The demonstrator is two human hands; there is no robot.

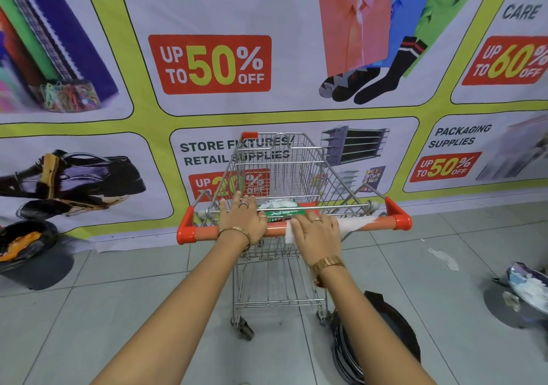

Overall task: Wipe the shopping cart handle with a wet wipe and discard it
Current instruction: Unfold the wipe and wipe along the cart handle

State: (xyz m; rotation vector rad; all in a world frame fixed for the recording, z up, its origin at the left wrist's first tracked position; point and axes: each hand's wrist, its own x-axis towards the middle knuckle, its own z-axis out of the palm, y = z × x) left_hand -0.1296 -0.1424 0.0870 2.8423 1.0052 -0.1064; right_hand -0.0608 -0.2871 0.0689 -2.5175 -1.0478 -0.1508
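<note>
A wire shopping cart stands in front of me with an orange handle [207, 232] across its near end. My left hand [241, 217] rests over the handle left of centre, fingers reaching the metal bar behind it. My right hand [315, 230] lies flat on a white wet wipe [354, 223], pressing it onto the handle right of centre. The wipe spreads along the handle toward the right end cap. A green wet wipe pack [280, 210] lies in the cart's child seat, between my hands.
A black bin with a liner [376, 349] stands on the tiled floor below my right arm, beside the cart's rear wheel. Another black bin [32, 254] sits at the left by the banner wall. A container of used wipes [525, 292] is at the right, with a loose wipe [443, 258] on the floor.
</note>
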